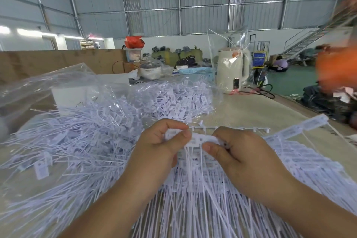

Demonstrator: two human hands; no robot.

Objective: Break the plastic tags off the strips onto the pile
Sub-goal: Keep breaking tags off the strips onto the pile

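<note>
Fingers (185, 135) on tags (201, 139); table edge (301, 106) right

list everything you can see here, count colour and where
loose tags: too many to count, white, piled on the table left and centre
strips: several, white, fanned out at right and under the hands
strip being worked: one, white, pinched between both hands
clear bags: at least two, around the far heaps
kettle: one, cream, far right of the table
basket: one, light blue, behind the pile
pot: one, white, left of the basket
left hand: fingers pinch tags
right hand: fingers pinch tags
</note>
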